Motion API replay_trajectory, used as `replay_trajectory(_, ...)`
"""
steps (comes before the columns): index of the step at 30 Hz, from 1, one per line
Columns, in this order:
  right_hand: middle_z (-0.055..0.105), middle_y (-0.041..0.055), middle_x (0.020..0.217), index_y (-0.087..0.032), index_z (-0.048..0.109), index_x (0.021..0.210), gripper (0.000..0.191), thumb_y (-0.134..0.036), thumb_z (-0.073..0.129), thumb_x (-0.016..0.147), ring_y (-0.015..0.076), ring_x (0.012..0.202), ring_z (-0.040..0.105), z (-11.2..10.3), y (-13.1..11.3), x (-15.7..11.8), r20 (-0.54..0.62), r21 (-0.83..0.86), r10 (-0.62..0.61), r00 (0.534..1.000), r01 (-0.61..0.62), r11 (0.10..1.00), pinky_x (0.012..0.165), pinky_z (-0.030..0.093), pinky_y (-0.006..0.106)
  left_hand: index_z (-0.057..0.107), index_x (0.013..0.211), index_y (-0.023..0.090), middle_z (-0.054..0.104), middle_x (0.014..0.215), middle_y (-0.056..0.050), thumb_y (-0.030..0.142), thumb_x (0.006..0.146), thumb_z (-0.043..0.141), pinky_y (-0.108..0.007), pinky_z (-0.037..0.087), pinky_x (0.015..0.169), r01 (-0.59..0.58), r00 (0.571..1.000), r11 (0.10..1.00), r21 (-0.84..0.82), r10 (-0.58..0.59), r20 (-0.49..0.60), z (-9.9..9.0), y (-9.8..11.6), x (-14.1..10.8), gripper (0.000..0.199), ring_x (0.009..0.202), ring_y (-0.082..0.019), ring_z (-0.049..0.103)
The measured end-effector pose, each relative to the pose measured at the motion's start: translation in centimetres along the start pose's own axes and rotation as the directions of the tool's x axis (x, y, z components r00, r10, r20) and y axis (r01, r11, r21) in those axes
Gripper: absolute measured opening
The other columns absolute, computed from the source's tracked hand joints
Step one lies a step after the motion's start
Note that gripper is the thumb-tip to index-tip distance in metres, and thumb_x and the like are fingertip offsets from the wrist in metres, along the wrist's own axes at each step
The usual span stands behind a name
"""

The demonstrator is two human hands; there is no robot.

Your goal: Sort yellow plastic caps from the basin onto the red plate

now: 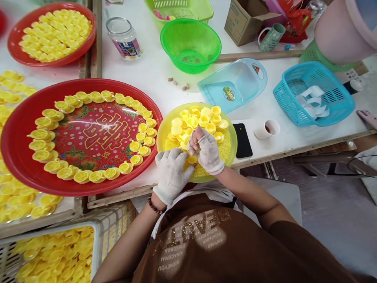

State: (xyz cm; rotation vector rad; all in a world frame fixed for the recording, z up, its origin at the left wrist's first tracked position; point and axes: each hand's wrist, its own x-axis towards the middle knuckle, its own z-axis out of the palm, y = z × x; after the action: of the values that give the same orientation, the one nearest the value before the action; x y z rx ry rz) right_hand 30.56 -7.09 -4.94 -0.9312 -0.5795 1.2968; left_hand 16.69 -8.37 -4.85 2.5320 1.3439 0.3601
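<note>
Both of my hands wear white fingertip-less gloves and are over a yellow bowl point(161, 135). The bowl holds small yellow plastic cups point(193, 122) above a layer of tiny yellow pieces point(225, 151). My left hand point(173, 173) is at the bowl's near left rim, its fingers curled and thumb around a yellow cup point(192, 159). Just right of it, my right hand point(208, 152) is closed in a pinch, with a speck of yellow between the fingertips. To the left lies a large red tray point(17, 157), with yellow cups on saucers point(82, 176) ringed along its inside edge.
Behind the bowl are a light blue scoop point(232, 84), a green basin point(191, 47) and a glass jar point(123, 39). On the right are a black phone point(242, 140), a paper cup point(267, 129) and a blue basket point(313, 94). A crate point(98, 239) of yellow pieces stands low left.
</note>
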Motion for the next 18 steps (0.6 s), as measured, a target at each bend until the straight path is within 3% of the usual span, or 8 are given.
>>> replay_trajectory(5, 0.035, -0.0057, 0.056, -0.023, 0.039, 0.062, 0.058, -0.066, 0.066, 0.089, 0.0095, 0.049, 0.037, 0.0, -0.1, -0.1, -0.009, 0.033, 0.038, 0.999, -0.038, 0.999, 0.043, 0.037, 0.024, 0.069, 0.093, 0.023, 0.074, 0.101, -0.006, 0.033, 0.085, 0.068, -0.046, 0.037, 0.087, -0.019, 1.0, 1.0, 0.008, 0.02, -0.015, 0.2, -0.2, 0.0, 0.013, 0.093, -0.028, 0.065)
replay_trajectory(11, 0.032, -0.0066, 0.056, -0.023, 0.037, 0.063, 0.058, -0.065, 0.069, 0.087, 0.0084, 0.048, 0.034, -0.1, -1.1, -0.2, -0.062, 0.063, 0.045, 0.997, -0.041, 0.997, 0.042, 0.035, 0.022, 0.069, 0.099, 0.021, 0.075, 0.102, -0.006, 0.033, 0.086, 0.071, -0.044, 0.039, 0.087, -0.071, 0.983, 0.997, -0.04, 0.064, -0.171, 0.9, -0.5, -0.1, 0.018, 0.092, -0.026, 0.067)
replay_trajectory(18, 0.034, -0.0057, 0.058, -0.024, 0.039, 0.065, 0.057, -0.066, 0.068, 0.087, 0.0103, 0.051, 0.037, 0.1, -1.2, -0.1, -0.033, 0.064, 0.002, 0.999, 0.0, 0.998, 0.046, 0.039, 0.025, 0.069, 0.097, 0.021, 0.075, 0.099, -0.005, 0.032, 0.083, 0.073, -0.042, 0.042, 0.082, -0.039, 0.988, 0.997, -0.061, 0.03, -0.152, 1.0, -0.1, 0.6, 0.018, 0.089, -0.027, 0.068)
